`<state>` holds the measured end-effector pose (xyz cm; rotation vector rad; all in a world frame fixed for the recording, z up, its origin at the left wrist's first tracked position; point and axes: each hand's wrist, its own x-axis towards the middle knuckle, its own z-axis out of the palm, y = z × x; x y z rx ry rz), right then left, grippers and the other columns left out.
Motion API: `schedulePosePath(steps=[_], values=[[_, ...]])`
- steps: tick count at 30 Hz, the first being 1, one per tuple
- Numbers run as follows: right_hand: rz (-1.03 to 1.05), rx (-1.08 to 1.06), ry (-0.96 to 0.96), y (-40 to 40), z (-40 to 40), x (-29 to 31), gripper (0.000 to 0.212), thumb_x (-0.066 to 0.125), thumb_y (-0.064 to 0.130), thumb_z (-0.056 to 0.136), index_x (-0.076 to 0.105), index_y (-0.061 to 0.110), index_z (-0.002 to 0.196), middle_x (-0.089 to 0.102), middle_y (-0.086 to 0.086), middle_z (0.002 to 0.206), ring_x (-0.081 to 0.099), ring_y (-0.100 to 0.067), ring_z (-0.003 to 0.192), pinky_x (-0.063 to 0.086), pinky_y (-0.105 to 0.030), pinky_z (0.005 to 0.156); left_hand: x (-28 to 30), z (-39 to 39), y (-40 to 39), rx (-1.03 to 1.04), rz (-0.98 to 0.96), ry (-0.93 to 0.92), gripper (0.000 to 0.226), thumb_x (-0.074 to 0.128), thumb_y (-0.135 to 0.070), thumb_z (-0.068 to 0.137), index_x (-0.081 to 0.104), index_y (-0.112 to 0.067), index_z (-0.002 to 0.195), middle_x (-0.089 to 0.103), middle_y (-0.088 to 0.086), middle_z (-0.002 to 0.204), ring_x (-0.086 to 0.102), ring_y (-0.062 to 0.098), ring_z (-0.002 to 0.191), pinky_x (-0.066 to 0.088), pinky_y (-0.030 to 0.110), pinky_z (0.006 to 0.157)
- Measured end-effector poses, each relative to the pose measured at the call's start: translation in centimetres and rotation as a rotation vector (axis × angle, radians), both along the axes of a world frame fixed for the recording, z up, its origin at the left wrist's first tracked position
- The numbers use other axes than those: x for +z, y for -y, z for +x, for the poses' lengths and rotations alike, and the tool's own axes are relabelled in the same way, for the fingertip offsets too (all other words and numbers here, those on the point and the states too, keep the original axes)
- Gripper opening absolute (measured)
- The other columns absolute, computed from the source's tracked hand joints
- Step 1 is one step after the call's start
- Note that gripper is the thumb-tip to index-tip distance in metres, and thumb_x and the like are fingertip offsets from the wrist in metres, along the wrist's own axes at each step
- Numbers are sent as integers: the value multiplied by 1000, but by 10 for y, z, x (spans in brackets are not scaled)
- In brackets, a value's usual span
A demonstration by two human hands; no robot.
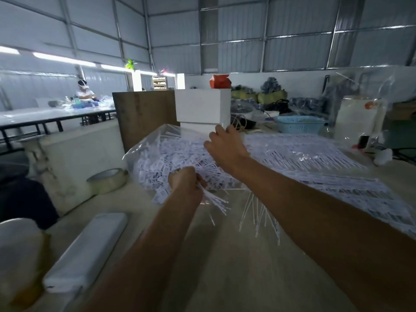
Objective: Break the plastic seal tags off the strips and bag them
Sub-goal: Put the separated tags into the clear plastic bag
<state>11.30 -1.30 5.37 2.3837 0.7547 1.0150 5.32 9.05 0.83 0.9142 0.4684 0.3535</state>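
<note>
A clear plastic bag (144, 149) full of loose white seal tags lies on the table ahead of me. My left hand (185, 180) grips a bunch of white seal tags (215, 200) at the bag's near edge, their thin tails fanning out to the right. My right hand (225, 146) reaches further back and holds the bag's upper edge with curled fingers. To the right, flat strips of unbroken seal tags (315, 158) lie spread under clear film. Several loose white tails (258, 212) lie on the table below my right forearm.
A roll of tape (108, 180) sits left of the bag, and a white oblong case (87, 251) lies near left. White boxes (202, 111) and a brown board (144, 115) stand behind the bag. A blue basket (297, 124) is at back right. A person sits at a far table.
</note>
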Motion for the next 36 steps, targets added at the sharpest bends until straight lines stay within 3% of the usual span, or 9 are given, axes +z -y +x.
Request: schedulePosePath(steps=[6,10,13,16,18,20,23,28,36], values=[[615,200,48,-7,30,43,11,51,14,100,61,8,101,65,-12,89,64,-31,77,36,-34,57,2,25,-7,-106,101,9,29,49,1,98,47,4,128,48,13,69,47,16,42,38,19,37],[807,280,-6,-7,33,65,25,46,27,104,62,8,99,68,-12,89,64,-31,79,34,-33,60,27,53,-1,-64,124,79,18,40,5,98,45,-3,113,45,13,66,47,17,39,36,21,34],[776,332,-16,-8,31,67,23,49,29,103,63,11,98,69,-8,91,63,-26,78,41,-32,62,57,92,-12,26,-7,125,36,32,-4,101,43,-7,135,45,5,71,47,10,44,31,15,32],[718,380,7,-9,32,67,22,53,29,102,67,12,99,70,-5,91,57,-17,71,37,-28,61,71,131,-26,215,-51,76,60,0,-30,100,14,-17,156,56,-2,121,60,6,92,47,11,60],[692,381,0,-9,32,71,22,53,29,102,68,12,100,70,-4,90,57,-16,71,38,-27,61,70,142,-26,168,23,49,52,-1,-30,97,1,-43,148,37,-3,153,52,-3,86,51,10,83],[707,379,-41,-8,33,75,23,53,30,102,68,12,100,70,-4,88,59,-17,72,39,-27,62,65,148,-24,16,225,65,49,32,-30,99,17,-48,142,38,1,154,47,2,79,53,13,82],[696,374,-60,-7,31,76,23,54,30,101,69,12,100,70,-4,88,57,-15,70,41,-27,63,60,156,-26,-101,424,56,48,38,-22,99,40,-12,146,46,10,149,54,18,109,45,22,59],[668,324,-80,-1,24,76,22,54,29,101,70,14,101,71,-5,91,64,-19,77,45,-28,66,50,154,-20,3,1137,-289,69,51,-28,100,15,0,152,20,29,157,23,42,145,24,43,116],[665,327,-360,37,-9,74,36,58,37,98,60,21,131,68,1,107,62,-14,89,48,-32,79,37,133,-21,-7,1627,-154,78,58,-37,96,17,0,152,40,22,148,38,37,137,35,46,111]])
